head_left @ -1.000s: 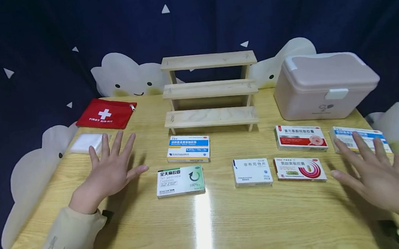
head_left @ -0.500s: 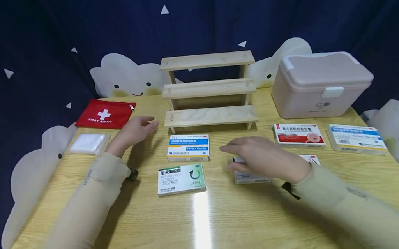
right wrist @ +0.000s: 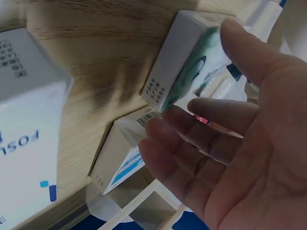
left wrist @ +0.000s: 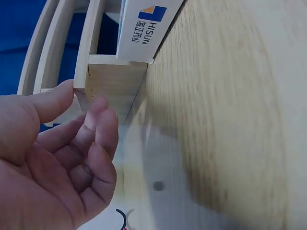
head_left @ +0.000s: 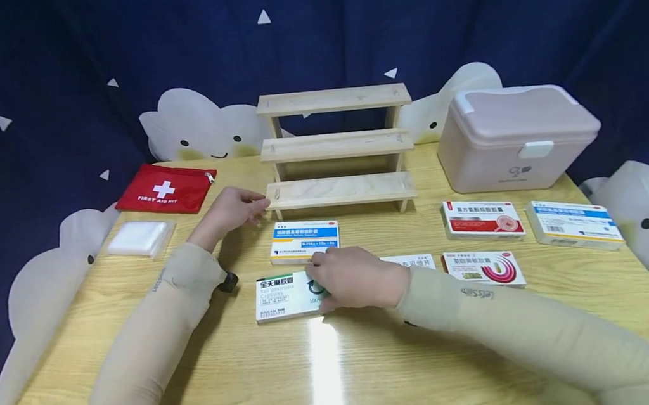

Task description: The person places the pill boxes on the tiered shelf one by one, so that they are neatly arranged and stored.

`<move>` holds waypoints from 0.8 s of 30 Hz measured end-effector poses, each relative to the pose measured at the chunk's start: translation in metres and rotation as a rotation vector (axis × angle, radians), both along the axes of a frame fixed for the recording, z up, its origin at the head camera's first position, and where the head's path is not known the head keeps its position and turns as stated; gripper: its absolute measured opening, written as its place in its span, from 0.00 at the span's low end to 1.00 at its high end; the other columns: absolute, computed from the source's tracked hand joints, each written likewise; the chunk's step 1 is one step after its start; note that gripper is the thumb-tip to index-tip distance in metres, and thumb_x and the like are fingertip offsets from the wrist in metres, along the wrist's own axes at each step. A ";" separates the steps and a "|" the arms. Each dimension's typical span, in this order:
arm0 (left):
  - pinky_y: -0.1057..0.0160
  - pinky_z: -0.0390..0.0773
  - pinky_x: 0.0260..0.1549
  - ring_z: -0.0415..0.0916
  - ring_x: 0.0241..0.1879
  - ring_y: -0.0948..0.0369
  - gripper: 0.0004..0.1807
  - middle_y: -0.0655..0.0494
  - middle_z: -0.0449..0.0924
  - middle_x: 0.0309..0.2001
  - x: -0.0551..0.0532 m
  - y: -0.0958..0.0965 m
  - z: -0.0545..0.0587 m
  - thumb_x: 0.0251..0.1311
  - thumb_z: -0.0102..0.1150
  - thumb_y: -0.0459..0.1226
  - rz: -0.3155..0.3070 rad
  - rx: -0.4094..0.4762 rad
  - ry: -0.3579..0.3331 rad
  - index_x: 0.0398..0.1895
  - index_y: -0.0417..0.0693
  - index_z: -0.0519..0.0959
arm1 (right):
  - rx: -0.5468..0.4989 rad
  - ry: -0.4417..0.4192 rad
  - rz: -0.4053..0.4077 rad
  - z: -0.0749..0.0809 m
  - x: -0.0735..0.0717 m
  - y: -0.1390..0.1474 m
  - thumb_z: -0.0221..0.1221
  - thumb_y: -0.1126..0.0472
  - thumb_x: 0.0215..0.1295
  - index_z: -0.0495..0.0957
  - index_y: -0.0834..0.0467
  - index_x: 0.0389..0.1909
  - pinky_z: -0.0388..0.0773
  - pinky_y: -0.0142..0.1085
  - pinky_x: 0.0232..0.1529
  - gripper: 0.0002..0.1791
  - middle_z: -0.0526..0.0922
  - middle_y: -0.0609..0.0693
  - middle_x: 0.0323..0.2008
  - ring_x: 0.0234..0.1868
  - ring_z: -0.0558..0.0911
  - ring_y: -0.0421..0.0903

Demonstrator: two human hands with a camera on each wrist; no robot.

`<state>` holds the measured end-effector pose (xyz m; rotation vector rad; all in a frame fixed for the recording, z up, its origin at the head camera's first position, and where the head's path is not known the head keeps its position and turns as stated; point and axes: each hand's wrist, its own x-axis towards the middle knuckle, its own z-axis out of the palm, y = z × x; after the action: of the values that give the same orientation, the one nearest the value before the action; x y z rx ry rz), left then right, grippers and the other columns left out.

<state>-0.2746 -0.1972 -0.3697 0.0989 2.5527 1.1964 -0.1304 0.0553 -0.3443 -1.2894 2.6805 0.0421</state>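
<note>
My right hand (head_left: 359,279) reaches over the right end of a white-and-green capsule box (head_left: 283,298), which lies flat on the table. Its thumb is at the near edge and the fingers at the far edge; the right wrist view shows the fingers spread loosely around the box (right wrist: 184,64). My left hand (head_left: 230,210) is at the left end of the three-tier wooden shelf (head_left: 341,190). In the left wrist view, the thumb tip meets the corner of the lowest step (left wrist: 89,45), and the other fingers bend loosely below it.
A blue-and-white medicine box (head_left: 304,239) lies before the shelf. A white box (head_left: 406,263), partly hidden by the right hand, and several others, including a red one (head_left: 483,218), lie rightward. A pink lidded case (head_left: 517,143), red first aid pouch (head_left: 167,188) and clear packet (head_left: 140,238) stand around.
My right hand swept left from the far right, past the white box, to the green-and-white box. My left hand moved from the packet rightward to the shelf's left end. The boxes stayed put.
</note>
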 end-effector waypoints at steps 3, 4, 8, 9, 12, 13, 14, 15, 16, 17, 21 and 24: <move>0.52 0.78 0.47 0.80 0.42 0.49 0.20 0.44 0.83 0.46 -0.001 0.003 -0.001 0.69 0.60 0.44 0.016 -0.002 -0.005 0.58 0.42 0.79 | 0.036 0.001 -0.027 -0.001 0.001 -0.001 0.70 0.39 0.54 0.78 0.59 0.52 0.78 0.36 0.38 0.33 0.78 0.47 0.42 0.38 0.76 0.43; 0.52 0.78 0.48 0.80 0.42 0.49 0.20 0.44 0.83 0.46 0.000 0.004 -0.001 0.69 0.59 0.44 0.021 -0.004 -0.005 0.58 0.42 0.80 | 0.048 -0.005 -0.036 -0.001 0.002 -0.001 0.70 0.39 0.54 0.78 0.60 0.53 0.79 0.36 0.39 0.34 0.78 0.48 0.43 0.39 0.76 0.43; 0.52 0.77 0.48 0.81 0.42 0.50 0.19 0.45 0.84 0.44 0.002 0.007 0.000 0.70 0.58 0.43 0.039 -0.005 0.008 0.58 0.42 0.80 | 0.076 -0.071 -0.089 0.000 0.002 -0.004 0.72 0.40 0.52 0.77 0.62 0.57 0.79 0.37 0.45 0.39 0.79 0.50 0.49 0.43 0.77 0.44; 0.52 0.77 0.48 0.81 0.41 0.50 0.18 0.45 0.84 0.44 0.003 0.008 0.000 0.70 0.58 0.42 0.042 0.000 0.011 0.57 0.41 0.80 | 0.079 -0.088 -0.099 0.001 0.002 -0.004 0.73 0.41 0.52 0.77 0.62 0.58 0.78 0.37 0.47 0.39 0.79 0.51 0.51 0.44 0.77 0.45; 0.52 0.77 0.48 0.82 0.41 0.50 0.18 0.43 0.85 0.43 0.005 0.009 -0.002 0.71 0.57 0.40 0.047 0.022 0.017 0.57 0.38 0.80 | 0.072 -0.135 -0.123 0.005 0.001 -0.002 0.75 0.47 0.50 0.78 0.62 0.53 0.77 0.36 0.48 0.34 0.78 0.50 0.48 0.43 0.76 0.45; 0.52 0.76 0.48 0.82 0.40 0.50 0.18 0.42 0.85 0.43 0.006 0.008 -0.002 0.71 0.57 0.40 0.052 0.029 0.019 0.56 0.37 0.80 | 0.061 -0.148 -0.125 0.007 0.000 -0.001 0.76 0.50 0.48 0.79 0.61 0.51 0.77 0.35 0.47 0.31 0.77 0.50 0.46 0.42 0.76 0.44; 0.52 0.77 0.49 0.83 0.40 0.50 0.18 0.42 0.85 0.43 0.007 0.007 -0.003 0.72 0.56 0.40 0.052 0.038 0.023 0.56 0.36 0.79 | 0.049 -0.157 -0.126 0.011 -0.002 0.001 0.76 0.52 0.46 0.80 0.60 0.48 0.76 0.34 0.45 0.29 0.76 0.48 0.43 0.40 0.75 0.44; 0.53 0.76 0.49 0.83 0.40 0.50 0.18 0.42 0.85 0.43 0.007 0.006 -0.004 0.71 0.56 0.40 0.058 0.046 0.024 0.57 0.36 0.79 | 0.035 -0.160 -0.124 0.015 -0.004 0.004 0.76 0.53 0.45 0.80 0.59 0.45 0.76 0.34 0.42 0.27 0.75 0.47 0.40 0.38 0.74 0.44; 0.52 0.76 0.48 0.83 0.39 0.50 0.18 0.42 0.85 0.43 0.007 0.005 -0.004 0.71 0.57 0.40 0.061 0.048 0.028 0.57 0.36 0.79 | 0.013 -0.166 -0.122 0.020 -0.006 0.009 0.76 0.55 0.44 0.80 0.58 0.43 0.75 0.34 0.38 0.25 0.73 0.47 0.38 0.36 0.73 0.44; 0.52 0.77 0.48 0.82 0.39 0.50 0.18 0.42 0.85 0.42 0.008 0.005 -0.004 0.71 0.57 0.39 0.067 0.059 0.030 0.56 0.36 0.79 | -0.009 -0.167 -0.118 0.026 -0.008 0.015 0.76 0.55 0.44 0.79 0.58 0.41 0.74 0.33 0.36 0.24 0.72 0.46 0.36 0.34 0.73 0.43; 0.53 0.79 0.47 0.82 0.39 0.51 0.18 0.42 0.85 0.41 0.007 0.008 -0.005 0.71 0.57 0.38 0.078 0.084 0.037 0.56 0.34 0.79 | -0.079 -0.154 -0.136 0.052 -0.021 0.043 0.76 0.52 0.46 0.79 0.60 0.54 0.75 0.32 0.34 0.33 0.73 0.49 0.42 0.34 0.73 0.42; 0.54 0.80 0.46 0.82 0.39 0.52 0.18 0.41 0.85 0.42 0.006 0.010 -0.007 0.72 0.56 0.37 0.077 0.103 0.030 0.56 0.33 0.79 | -0.140 -0.131 -0.175 0.071 -0.035 0.064 0.76 0.50 0.48 0.73 0.62 0.65 0.78 0.34 0.39 0.43 0.75 0.52 0.48 0.36 0.76 0.43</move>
<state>-0.2686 -0.1868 -0.3766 0.0426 2.5407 1.3656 -0.1658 0.1194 -0.2731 -1.0475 2.7110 -0.2466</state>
